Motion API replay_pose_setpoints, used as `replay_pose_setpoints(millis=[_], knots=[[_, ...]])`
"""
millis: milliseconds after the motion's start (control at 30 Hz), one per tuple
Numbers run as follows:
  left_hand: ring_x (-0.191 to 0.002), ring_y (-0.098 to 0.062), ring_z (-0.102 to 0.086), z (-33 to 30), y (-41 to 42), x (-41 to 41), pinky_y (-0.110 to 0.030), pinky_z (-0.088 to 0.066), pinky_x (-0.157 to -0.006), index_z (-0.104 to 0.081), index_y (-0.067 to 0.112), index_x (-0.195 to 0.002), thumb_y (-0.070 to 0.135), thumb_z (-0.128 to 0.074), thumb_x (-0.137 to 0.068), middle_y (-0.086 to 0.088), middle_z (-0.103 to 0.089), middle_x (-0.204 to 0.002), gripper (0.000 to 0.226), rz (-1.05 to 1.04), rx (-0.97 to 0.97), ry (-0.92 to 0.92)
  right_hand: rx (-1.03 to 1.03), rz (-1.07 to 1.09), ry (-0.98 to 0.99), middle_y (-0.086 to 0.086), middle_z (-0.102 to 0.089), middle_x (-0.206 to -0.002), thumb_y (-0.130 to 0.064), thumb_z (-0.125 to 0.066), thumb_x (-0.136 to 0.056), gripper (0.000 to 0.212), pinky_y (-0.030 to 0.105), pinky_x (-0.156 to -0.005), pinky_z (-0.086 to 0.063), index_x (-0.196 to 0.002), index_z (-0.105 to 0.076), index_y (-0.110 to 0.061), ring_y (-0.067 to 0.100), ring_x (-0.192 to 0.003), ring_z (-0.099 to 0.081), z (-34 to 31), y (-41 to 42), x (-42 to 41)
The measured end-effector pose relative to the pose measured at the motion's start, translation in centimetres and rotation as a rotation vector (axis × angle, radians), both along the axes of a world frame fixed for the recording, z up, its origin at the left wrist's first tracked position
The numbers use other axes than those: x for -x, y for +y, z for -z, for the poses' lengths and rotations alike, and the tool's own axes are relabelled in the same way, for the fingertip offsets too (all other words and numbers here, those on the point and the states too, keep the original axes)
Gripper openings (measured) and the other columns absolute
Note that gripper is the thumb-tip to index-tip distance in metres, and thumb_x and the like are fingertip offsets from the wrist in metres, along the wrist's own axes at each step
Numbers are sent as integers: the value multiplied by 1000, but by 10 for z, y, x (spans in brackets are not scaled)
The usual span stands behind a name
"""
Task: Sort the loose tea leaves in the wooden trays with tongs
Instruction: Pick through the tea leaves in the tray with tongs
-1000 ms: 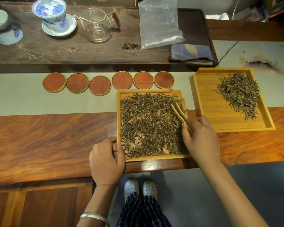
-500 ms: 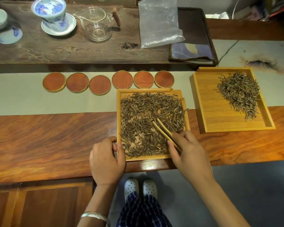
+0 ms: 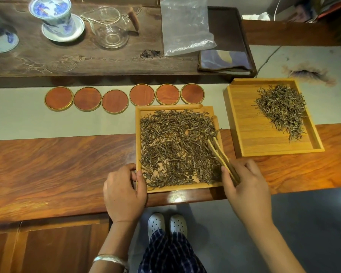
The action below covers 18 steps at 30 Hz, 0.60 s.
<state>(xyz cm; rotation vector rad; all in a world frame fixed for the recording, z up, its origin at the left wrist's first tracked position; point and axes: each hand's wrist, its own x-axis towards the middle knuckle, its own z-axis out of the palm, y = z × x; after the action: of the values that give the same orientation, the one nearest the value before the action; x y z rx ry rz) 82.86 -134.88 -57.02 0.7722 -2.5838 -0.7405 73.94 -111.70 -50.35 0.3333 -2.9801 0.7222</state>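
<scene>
The near square pale wooden tray point(image 3: 178, 189) holds spread brown loose tea leaves point(image 3: 177, 146) — the far tray point(image 3: 250, 138) a smaller heap point(image 3: 282, 109). The right hand point(image 3: 246, 186) grasps thin bamboo tongs point(image 3: 221, 158), tips among the near leaves — the left hand point(image 3: 124, 192) grips that tray's corner.

Right hand point(image 3: 244, 186) hides tongs' point(image 3: 218, 152) rear end & near tray's point(image 3: 138, 134) right-front corner.

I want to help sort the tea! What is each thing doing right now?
Near tray: spread full of leaves.
Far tray: small leaf pile at its right.
Tongs: tips nearly together, down in the near tray's leaves.
Right hand: holds the tongs.
Left hand: grips the near tray's corner.
Bag: looks empty.
Glass pitcher: empty.
</scene>
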Motion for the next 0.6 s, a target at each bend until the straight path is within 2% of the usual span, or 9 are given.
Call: replay_pose_setpoints(millis=[167,233,333,533,600], knots=[[-68,-24,-46,-1,1,0,-34,-35,-64,-50,19,-77,33,-45,-86,26,-28,-66,17,-1,8,11,-65,21,-28,-2,-44,-83,-15,-66,-85,16,23,-49,-33,-99,-67,-9,23,-61,-53,1,4,0],[-69,-24,-47,0,1,1,-35,-37,-65,-52,18,-78,33,-45,-86,27,-28,-67,18,-1,9,14,-64,29,-36,1,-47,-82,-16,-66,-85,17,24,-49,-34,-101,-67,-9,25,-60,-54,1,4,-1],[-67,-21,-43,0,1,1,-31,-31,-65,-51,19,-78,32,-45,-85,27,-26,-66,16,-2,17,21,-66,23,-48,5,-50,-82,-16,-66,-85,18,22,-46,-32,-101,-68,-8,24,-57,-53,0,4,-4],[-66,-22,-45,1,1,1,-30,-30,-64,-51,18,-78,32,-45,-86,27,-27,-66,17,7,15,23,-40,15,-49,5,-50,-82,-16,-65,-86,20,23,-44,-35,-103,-69,-7,25,-58,-54,-7,1,-4],[-65,-20,-42,-1,1,1,-29,-28,-64,-51,19,-78,32,-45,-87,26,-26,-65,16,1,16,21,-11,-42,-42,5,-53,-86,-17,-66,-85,21,26,-46,-40,-104,-69,-7,25,-62,-57,-9,-9,-5]])
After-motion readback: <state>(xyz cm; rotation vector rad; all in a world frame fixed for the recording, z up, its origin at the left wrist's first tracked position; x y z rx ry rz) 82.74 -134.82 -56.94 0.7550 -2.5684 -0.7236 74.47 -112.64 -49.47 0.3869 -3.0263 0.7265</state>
